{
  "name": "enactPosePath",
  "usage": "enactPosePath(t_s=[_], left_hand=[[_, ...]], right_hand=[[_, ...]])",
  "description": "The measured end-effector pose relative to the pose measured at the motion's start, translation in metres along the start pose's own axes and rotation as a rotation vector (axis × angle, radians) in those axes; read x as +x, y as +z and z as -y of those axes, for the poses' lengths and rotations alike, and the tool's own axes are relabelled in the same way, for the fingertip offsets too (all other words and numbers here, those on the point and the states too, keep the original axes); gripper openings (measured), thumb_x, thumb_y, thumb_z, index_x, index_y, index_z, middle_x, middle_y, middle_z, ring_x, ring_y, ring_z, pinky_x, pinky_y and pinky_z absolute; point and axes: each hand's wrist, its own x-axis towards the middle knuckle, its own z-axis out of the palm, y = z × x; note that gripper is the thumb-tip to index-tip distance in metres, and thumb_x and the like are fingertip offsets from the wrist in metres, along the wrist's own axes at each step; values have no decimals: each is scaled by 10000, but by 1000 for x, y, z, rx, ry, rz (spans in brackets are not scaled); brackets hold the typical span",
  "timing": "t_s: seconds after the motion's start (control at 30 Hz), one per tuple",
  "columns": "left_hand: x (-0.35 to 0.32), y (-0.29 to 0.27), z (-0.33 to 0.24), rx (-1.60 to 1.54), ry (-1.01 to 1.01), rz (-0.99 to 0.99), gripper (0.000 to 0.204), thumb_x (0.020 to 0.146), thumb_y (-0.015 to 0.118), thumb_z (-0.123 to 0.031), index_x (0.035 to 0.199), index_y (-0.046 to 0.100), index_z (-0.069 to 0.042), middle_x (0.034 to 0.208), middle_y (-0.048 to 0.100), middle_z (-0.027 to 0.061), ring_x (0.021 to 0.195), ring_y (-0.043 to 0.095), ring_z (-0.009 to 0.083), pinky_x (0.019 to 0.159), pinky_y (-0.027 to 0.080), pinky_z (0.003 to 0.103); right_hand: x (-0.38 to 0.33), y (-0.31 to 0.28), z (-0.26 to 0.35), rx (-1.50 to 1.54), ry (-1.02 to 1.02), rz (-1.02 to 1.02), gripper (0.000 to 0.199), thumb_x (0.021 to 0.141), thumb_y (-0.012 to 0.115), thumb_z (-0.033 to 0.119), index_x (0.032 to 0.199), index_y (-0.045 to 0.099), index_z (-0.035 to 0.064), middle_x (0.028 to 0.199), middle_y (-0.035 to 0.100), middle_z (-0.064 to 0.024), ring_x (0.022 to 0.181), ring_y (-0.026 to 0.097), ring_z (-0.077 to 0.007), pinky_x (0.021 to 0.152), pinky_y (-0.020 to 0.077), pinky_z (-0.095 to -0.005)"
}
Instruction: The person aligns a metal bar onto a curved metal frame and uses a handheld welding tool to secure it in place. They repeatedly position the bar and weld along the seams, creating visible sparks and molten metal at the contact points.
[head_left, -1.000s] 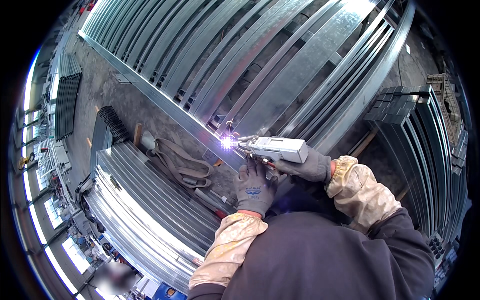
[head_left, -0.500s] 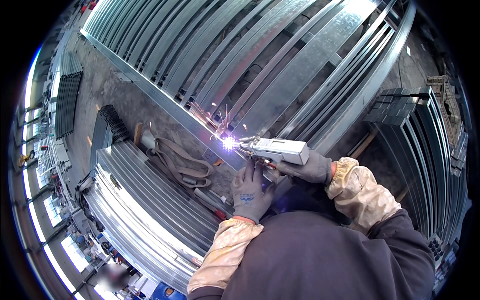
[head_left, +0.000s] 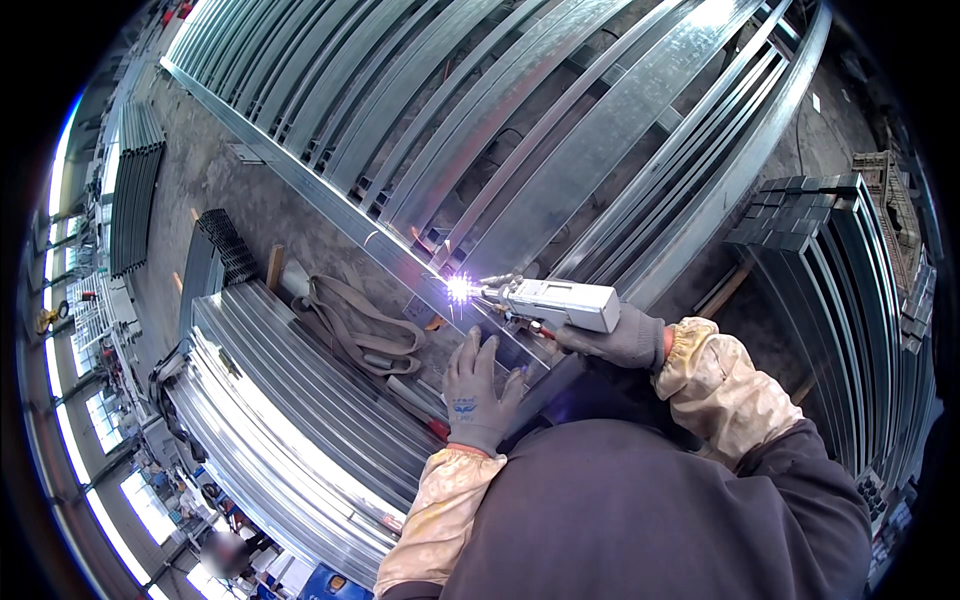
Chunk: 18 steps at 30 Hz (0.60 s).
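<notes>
My right hand (head_left: 632,338), in a grey work glove, is closed round the back of a pale, boxy welding gun (head_left: 562,300). A bright violet-white arc glows at the gun's tip, against the edge beam (head_left: 385,237) of a galvanized steel frame, and hides the spot it touches. Several long flat bars (head_left: 590,150) run from that beam toward the far side. My left hand (head_left: 480,398), gloved too, holds nothing; its fingers are spread beside the beam, just below the arc. Whether the fingertips touch the metal, I cannot tell.
Shiny steel profiles (head_left: 290,410) lie stacked at the lower left. Beside them, a grey webbing sling (head_left: 365,325) rests in loops on the floor. More stacked dark tubes (head_left: 840,290) stand at the right, and a wooden block (head_left: 275,268) sits near the left stack.
My left hand has moved off from beside the gun, leftward and slightly down, and its fingers have spread. The right hand and gun have barely shifted; fewer sparks fly along the beam.
</notes>
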Motion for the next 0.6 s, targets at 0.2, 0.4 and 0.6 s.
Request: enactPosePath(t_s=[0.2,0.4,0.6], left_hand=[[-4,3,5,7,3,11,658,851,744,-344,1421,547,-81,1571,439,191,1416,432,399,1146,347,544],[-3,5,4,32,3,19,646,854,742,-345,1414,556,-82,1580,430,197,1418,433,411,1145,346,547],[-2,3,0,36,-26,47,624,864,739,-308,1418,566,-81,1588,430,208,1438,422,410,1180,317,525]], right_hand=[[-4,2,9,-60,-37,-39,574,991,694,293,1480,499,65,905,670,-15,690,589,-77,609,529,-269],[-9,1,18,-36,104,4,567,994,693,326,1468,511,74,885,660,-8,676,582,-76,601,523,-271],[-12,2,13,-71,41,-15,563,996,691,344,1462,518,80,877,648,-10,655,564,-77,593,505,-276]])
